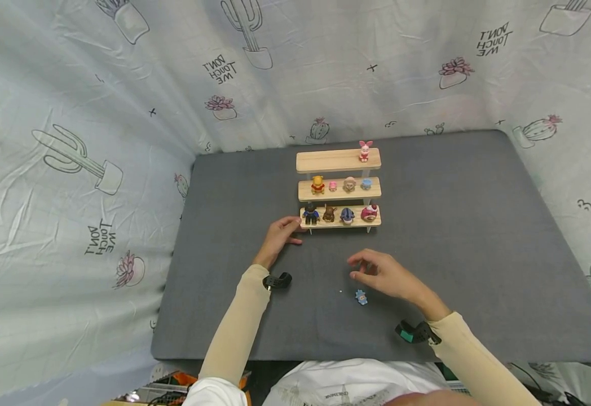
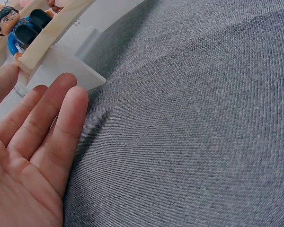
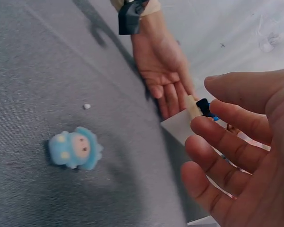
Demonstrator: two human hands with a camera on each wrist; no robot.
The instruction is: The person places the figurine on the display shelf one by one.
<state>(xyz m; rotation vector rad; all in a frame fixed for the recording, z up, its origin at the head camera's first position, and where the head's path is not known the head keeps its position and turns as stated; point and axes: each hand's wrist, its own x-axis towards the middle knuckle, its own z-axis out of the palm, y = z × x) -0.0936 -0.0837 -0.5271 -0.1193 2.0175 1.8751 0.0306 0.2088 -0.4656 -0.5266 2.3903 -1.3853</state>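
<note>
A three-tier wooden display shelf (image 1: 338,162) stands on the dark grey table, small figures along its boards. My left hand (image 1: 281,234) is at the left end of the lowest tier; its thumb touches the board's end, and its fingers stretch beside the pale leg (image 2: 80,71). Closest to that thumb sits a black-haired figure in blue (image 2: 14,28). My right hand (image 1: 384,273) hovers over the table with loosely bent fingers and nothing in them. Below it lies a small light-blue figure (image 3: 75,148), on its back, apart from the fingers.
A tiny white bit (image 3: 86,106) lies near the blue figure. The top tier bears a pink long-eared figure (image 1: 365,151); several figures, including a yellow bear in red (image 1: 318,185), fill the middle tier. A cactus-print curtain (image 1: 295,84) hangs behind the table (image 1: 478,242).
</note>
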